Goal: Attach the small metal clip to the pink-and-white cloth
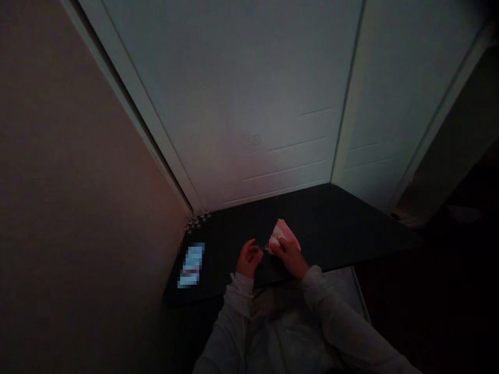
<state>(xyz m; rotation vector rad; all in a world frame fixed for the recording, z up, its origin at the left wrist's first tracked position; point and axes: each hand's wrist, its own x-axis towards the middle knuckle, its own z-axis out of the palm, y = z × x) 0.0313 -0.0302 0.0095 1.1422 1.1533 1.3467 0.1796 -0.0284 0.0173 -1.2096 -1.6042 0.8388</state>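
The scene is very dim. My right hand (290, 257) grips a small pink-and-white folded piece (281, 232), paper or cloth, over a dark tabletop (343, 228). My left hand (248, 258) hovers just to its left with the fingers loosely curled and apart, holding nothing. Both arms wear light sleeves. What the pink-and-white piece is exactly cannot be made out.
A lit phone screen (191, 265) lies on the table's left part. Several small shiny objects (197, 219) sit at the back left corner. A beige wall (78, 208) stands left, white panelled doors (253, 104) behind the table, darkness to the right.
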